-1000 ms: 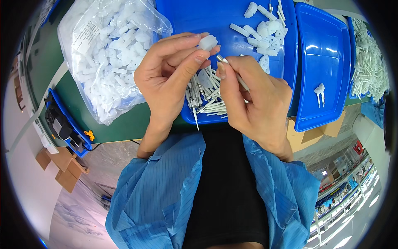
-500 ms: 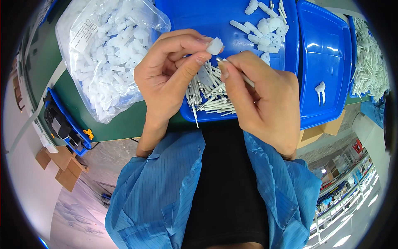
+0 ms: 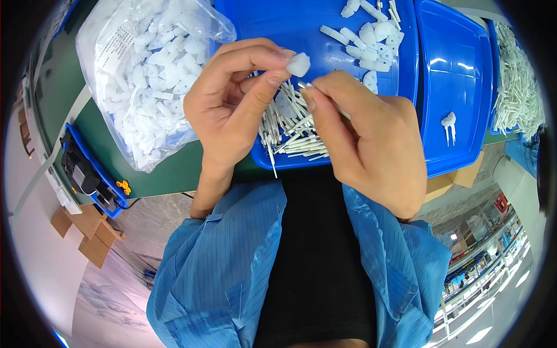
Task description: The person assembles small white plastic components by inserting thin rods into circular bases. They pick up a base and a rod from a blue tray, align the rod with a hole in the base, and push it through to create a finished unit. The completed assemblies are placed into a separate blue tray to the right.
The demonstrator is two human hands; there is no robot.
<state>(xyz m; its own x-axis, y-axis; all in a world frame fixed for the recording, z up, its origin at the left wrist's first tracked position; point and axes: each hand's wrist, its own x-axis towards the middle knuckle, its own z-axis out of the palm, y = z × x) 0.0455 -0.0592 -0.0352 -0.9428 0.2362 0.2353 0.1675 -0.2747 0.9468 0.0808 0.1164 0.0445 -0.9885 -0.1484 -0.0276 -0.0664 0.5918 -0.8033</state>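
Note:
Between thumb and fingertips my left hand (image 3: 238,95) pinches a small white translucent plastic piece (image 3: 298,64). My right hand (image 3: 371,136) is closed on a thin white rod with a metal tip (image 3: 304,85), most of it hidden by the fingers. The tip sits just below and right of the plastic piece, with a small gap between them. Under both hands, a pile of similar white rods (image 3: 299,136) lies at the near edge of a blue tray (image 3: 272,23). Several loose white plastic pieces (image 3: 374,43) lie in that tray's far right part.
A clear bag of white plastic pieces (image 3: 156,75) stands at the left. On the right, a second blue tray (image 3: 455,75) holds a piece with two rods attached (image 3: 448,123). Beyond it is a heap of rods (image 3: 516,87). A small blue bin (image 3: 93,168) hangs by the table's left edge.
Both hands have shifted very slightly to the left. The right hand has turned a little, so less of the rod shows; the plastic piece and rod are still held apart.

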